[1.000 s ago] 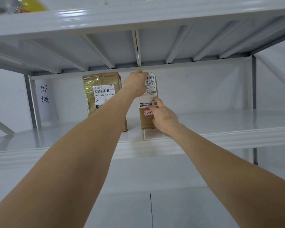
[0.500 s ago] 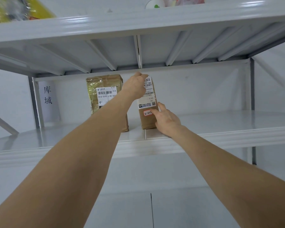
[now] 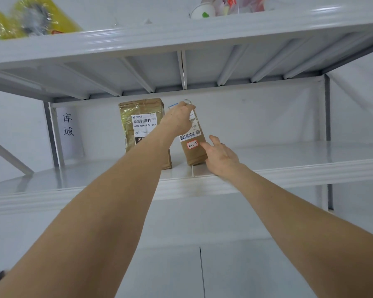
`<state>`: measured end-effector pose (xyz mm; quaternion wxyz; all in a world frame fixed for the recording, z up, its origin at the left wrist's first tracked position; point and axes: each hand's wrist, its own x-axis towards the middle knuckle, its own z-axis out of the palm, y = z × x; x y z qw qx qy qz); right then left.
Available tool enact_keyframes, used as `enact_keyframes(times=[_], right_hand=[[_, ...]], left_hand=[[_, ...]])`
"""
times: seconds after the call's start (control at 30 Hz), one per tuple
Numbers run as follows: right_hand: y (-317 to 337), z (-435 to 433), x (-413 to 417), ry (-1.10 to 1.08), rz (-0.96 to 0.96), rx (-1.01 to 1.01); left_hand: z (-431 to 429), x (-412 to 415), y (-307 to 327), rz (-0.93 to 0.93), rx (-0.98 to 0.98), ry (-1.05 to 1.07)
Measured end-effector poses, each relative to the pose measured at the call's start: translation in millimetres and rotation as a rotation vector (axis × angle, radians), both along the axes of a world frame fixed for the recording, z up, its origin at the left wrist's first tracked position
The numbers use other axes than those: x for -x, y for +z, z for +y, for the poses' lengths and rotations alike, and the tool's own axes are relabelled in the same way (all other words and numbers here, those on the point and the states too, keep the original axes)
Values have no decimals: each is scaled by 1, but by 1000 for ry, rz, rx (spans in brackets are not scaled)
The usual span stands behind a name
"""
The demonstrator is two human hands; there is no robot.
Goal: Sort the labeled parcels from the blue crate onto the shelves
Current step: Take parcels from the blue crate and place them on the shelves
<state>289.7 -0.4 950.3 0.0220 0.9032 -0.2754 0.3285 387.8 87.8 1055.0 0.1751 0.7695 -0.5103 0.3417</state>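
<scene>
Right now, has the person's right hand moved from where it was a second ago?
Yes, slightly: the right hand has slid rightward from the shelf seam, fingers now spread beside the small parcel.

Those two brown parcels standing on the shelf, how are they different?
The left parcel is wider and wrapped in shiny tape; the right parcel is slimmer, plain brown. No hand holds the left parcel; the left hand grips the right parcel's top, the right hand at its side. Only the right parcel carries a red-edged sticker. Both stand upright, with printed labels.
</scene>
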Motion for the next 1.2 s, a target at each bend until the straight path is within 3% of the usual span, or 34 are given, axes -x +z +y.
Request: enact_keyframes(times=[0.43, 0.63, 0.8, 0.93, 1.2], right_hand=[[-5, 21, 26, -41, -29, -19], [-19, 30, 56, -141, -94, -6], [-48, 34, 93, -214, -273, 53], [-85, 27, 133, -312, -293, 53], [-176, -7, 217, -448, -145, -98]], left_hand=[[15, 24, -38, 80, -32, -40], [14, 60, -76, 100, 65, -137], [8, 98, -119, 111, 178, -325], [-7, 141, -159, 147, 228, -461], [-55, 204, -251, 291, -189, -406]])
